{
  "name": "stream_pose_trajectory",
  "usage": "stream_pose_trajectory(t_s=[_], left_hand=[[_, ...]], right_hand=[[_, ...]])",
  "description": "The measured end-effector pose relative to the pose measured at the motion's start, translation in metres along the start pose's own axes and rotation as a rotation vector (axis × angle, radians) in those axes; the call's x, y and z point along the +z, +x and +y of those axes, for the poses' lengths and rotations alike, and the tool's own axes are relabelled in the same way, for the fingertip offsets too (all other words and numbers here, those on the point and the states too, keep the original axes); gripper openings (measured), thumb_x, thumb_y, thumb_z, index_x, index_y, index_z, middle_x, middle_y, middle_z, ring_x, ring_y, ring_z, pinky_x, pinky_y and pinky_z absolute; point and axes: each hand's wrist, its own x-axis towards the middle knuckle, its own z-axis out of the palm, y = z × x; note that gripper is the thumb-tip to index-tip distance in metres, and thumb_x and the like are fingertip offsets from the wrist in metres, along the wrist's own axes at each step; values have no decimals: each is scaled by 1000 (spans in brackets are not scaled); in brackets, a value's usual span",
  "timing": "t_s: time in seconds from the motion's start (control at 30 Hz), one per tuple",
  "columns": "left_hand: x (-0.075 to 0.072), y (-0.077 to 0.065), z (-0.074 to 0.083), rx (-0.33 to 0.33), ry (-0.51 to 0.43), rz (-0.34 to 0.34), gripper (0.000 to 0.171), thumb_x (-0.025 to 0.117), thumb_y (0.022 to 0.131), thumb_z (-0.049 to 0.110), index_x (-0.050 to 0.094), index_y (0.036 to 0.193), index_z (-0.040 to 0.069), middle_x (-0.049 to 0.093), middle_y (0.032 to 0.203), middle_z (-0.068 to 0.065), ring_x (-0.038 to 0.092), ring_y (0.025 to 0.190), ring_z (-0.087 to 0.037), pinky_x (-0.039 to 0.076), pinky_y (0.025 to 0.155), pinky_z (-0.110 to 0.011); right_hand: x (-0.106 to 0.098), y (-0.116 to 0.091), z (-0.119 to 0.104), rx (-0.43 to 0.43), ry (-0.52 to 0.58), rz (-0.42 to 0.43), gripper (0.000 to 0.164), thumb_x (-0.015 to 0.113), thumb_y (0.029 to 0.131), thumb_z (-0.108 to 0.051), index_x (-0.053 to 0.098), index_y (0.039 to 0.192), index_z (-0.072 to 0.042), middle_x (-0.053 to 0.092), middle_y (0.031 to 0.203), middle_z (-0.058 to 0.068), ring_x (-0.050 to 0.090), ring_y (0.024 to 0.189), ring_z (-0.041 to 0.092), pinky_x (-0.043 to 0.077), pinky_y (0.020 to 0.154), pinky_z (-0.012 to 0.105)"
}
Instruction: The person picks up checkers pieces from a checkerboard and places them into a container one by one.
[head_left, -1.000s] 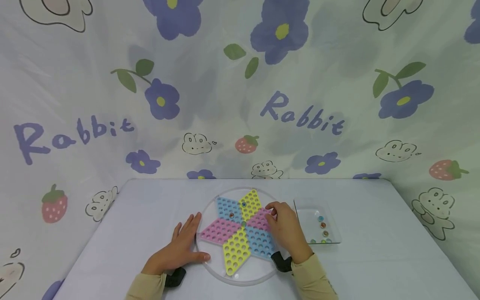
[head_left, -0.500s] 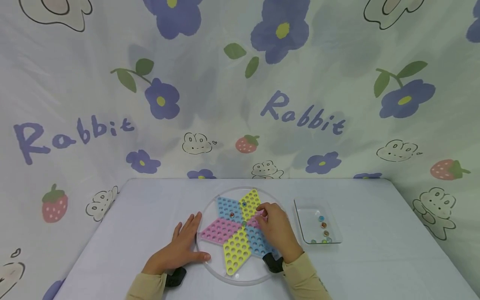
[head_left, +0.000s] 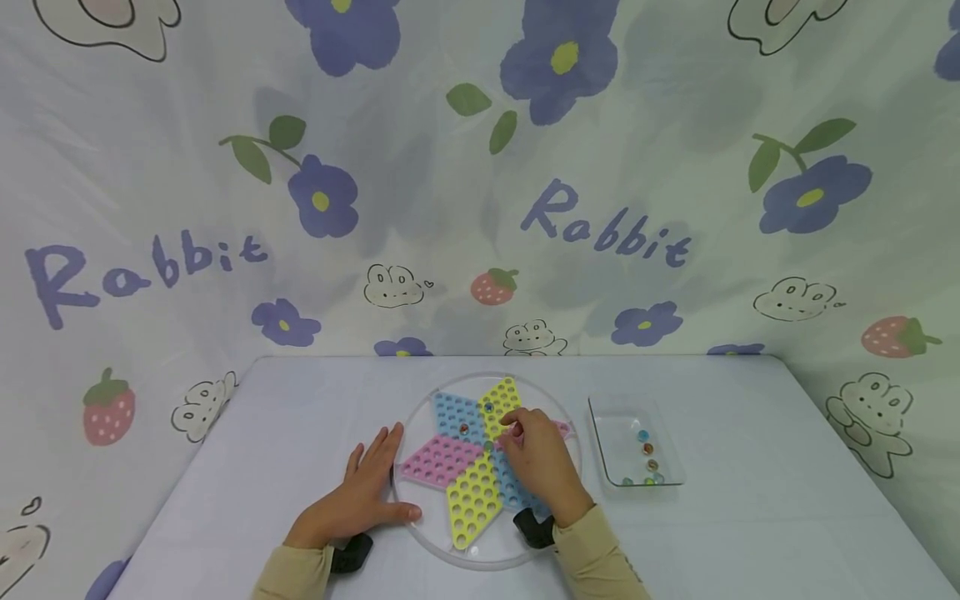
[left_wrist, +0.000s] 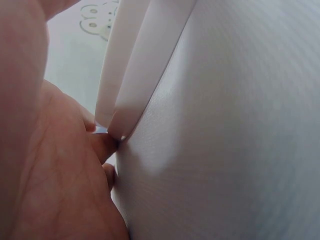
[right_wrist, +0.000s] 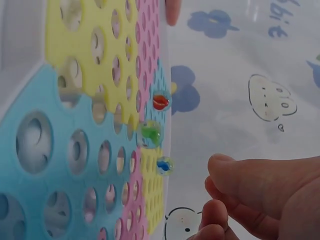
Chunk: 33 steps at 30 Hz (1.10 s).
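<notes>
A round white board (head_left: 437,554) carries a star of pink, yellow and blue hole-filled points. My left hand (head_left: 356,492) lies along its left rim, fingers extended, thumb over the edge. In the left wrist view, the fingertips (left_wrist: 103,147) touch the rim (left_wrist: 142,65). My right hand (head_left: 543,458) hovers over the right side, its fingers bent and thumb near the index finger. No object shows between these fingertips (right_wrist: 220,162) in the right wrist view. Three marbles sit on the star: a green one (right_wrist: 150,134), a red one (right_wrist: 160,101) and a blue one (right_wrist: 165,165).
A clear tray (head_left: 600,442) stands right of the board, with several marbles inside, including a blue one (head_left: 642,436). Both stand on a white-covered table (head_left: 750,500). Behind hangs a curtain (head_left: 420,167) printed with rabbits and flowers.
My right hand has moved left across the board from the pink point's outer part toward the centre. My left hand and the three marbles on the star have stayed in place.
</notes>
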Motion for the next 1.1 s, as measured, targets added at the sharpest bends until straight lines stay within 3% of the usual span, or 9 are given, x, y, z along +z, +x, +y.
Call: stream_pose_trajectory(t_s=[0.57,0.83,1.1], left_hand=[[0,0,0,15,27,20,127,81,79,52,1,159,-4,5,166,-25,-5,152,-43,-13,113,-63],[0,1,0,3,10,10,127,81,79,52,-1,160,-2,2,166,-24,-7,152,-42,-14,114,-62],[0,0,2,-5,6,-1,126,81,80,52,-2,160,-1,0,167,-22,-8,152,-40,-15,114,-61]], right_hand=[[16,-1,-2,95,-28,-81,16,69,94,-11,69,107,-4,54,86,0,49,75,13,44,66,29],[19,-1,-2,35,-31,-103,15,70,93,-11,69,105,-2,54,84,1,49,73,13,44,65,29],[21,1,-3,40,-37,-120,14,69,93,-9,69,104,-1,56,85,2,50,73,13,45,63,29]])
